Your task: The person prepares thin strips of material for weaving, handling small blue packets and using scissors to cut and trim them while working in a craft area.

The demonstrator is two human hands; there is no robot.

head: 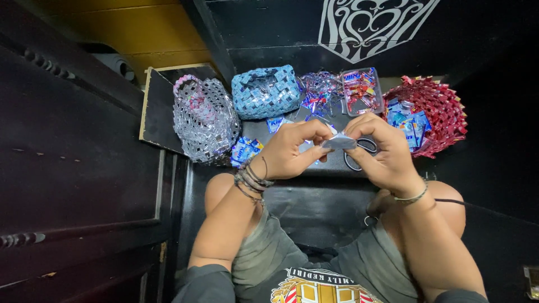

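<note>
A seated person folds a small silvery strip (pixel 338 141) of wrapper foil between both hands, held just above a low dark table (pixel 331 165). The left hand (pixel 292 150) pinches the strip's near end between thumb and fingertips, fingers drawn narrow around it; the right hand (pixel 379 150) closes on the other end, fingers curled over the top. The strip looks flat, creased and glossy, and by the look of it is only partly folded, not yet joined to anything.

Finished work stands along the table's far side: a silver woven basket (pixel 205 119) with a pink-edged handle at the left, its surface a scaly mesh of folded links, and a squat blue woven basket (pixel 265 91) beside it, tight and boxy. At the right, a red woven bowl (pixel 443 109) with a spiky rim holds loose blue wrappers (pixel 409 124). Judging from these, several pieces are done while stock remains to be folded.

Between the baskets lie a tangle of shiny cut scraps (pixel 320 90) and a clear plastic tray (pixel 362 90) of red and orange wrappers. More blue wrappers (pixel 245 150) sit by the left wrist. A pair of scissors (pixel 365 147) with dark loops lies on the table, just under the right hand.
</note>
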